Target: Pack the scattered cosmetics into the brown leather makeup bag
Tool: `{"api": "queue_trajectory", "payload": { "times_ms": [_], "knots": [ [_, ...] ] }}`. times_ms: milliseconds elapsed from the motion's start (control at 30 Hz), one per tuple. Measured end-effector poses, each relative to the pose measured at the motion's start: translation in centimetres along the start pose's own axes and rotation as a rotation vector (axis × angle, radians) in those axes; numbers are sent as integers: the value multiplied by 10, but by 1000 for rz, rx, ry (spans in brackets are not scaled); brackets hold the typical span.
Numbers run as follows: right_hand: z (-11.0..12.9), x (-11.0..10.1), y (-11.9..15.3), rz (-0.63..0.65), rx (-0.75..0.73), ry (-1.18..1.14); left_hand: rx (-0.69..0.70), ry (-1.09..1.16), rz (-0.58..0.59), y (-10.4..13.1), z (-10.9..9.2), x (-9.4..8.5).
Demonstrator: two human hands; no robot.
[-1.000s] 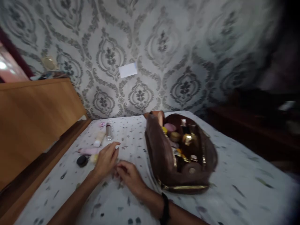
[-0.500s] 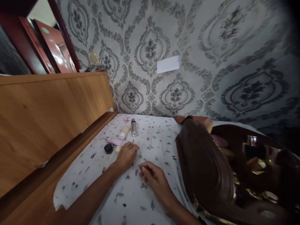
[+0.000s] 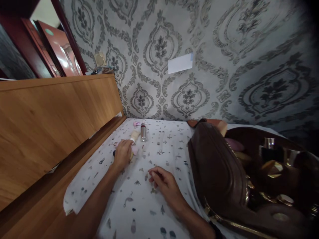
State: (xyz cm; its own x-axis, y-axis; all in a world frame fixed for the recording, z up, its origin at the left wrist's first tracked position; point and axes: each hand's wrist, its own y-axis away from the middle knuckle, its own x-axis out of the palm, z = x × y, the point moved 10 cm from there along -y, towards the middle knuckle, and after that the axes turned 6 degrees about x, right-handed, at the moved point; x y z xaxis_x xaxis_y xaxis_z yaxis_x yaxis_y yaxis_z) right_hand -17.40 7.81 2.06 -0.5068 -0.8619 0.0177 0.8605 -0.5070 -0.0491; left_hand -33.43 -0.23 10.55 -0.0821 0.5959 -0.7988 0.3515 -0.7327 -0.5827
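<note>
My left hand [image 3: 123,154] is over the pink tube [image 3: 135,150] on the patterned white sheet [image 3: 154,212]. Its fingers are bent downward, and their tips are partly hidden, so a grip cannot be made out. Just beyond the fingertips lies a cream tube [image 3: 135,135] with a white cap. A silver cylinder [image 3: 143,132] and a small pink item [image 3: 137,123] are farther back. A black round item [image 3: 114,153] peeks out left of the hand. My right hand [image 3: 164,186] rests near the middle of the sheet, fingers loosely curled, with nothing visible in them.
A large open brown bag [image 3: 216,169] holding cosmetics stands at the right. Behind it lies an orange-brown item [image 3: 213,122]. A wooden panel [image 3: 59,119] runs along the left, and a patterned wall [image 3: 159,86] rises behind the sheet.
My left hand has moved left and slightly forward, from beside the pink tube to over it, now covering much of the tube and the black item. My right hand has barely moved.
</note>
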Motion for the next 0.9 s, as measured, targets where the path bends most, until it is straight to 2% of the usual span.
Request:
{"api": "queue_trajectory", "payload": {
  "times_ms": [67,133,300,467,567,733,833,900],
  "knots": [
    [2,0,1,3,-2,-6,-55,39,-12,0,17,-9],
    [3,0,1,10,-2,-3,-31,79,74,-1,20,-9],
    [1,0,2,12,20,7,154,157,361,5,-3,5],
    [-1,0,2,10,40,14,213,207,572,20,-11,27],
    [0,0,2,8,43,22,177,156,577,20,-6,30],
    [-1,-1,1,7,33,21,69,169,470,12,7,23],
    [-3,-1,1,7,37,-5,9,388,415,9,6,19],
    [-3,-2,2,0,39,-32,-23,640,421,10,-4,22]
  ]
}}
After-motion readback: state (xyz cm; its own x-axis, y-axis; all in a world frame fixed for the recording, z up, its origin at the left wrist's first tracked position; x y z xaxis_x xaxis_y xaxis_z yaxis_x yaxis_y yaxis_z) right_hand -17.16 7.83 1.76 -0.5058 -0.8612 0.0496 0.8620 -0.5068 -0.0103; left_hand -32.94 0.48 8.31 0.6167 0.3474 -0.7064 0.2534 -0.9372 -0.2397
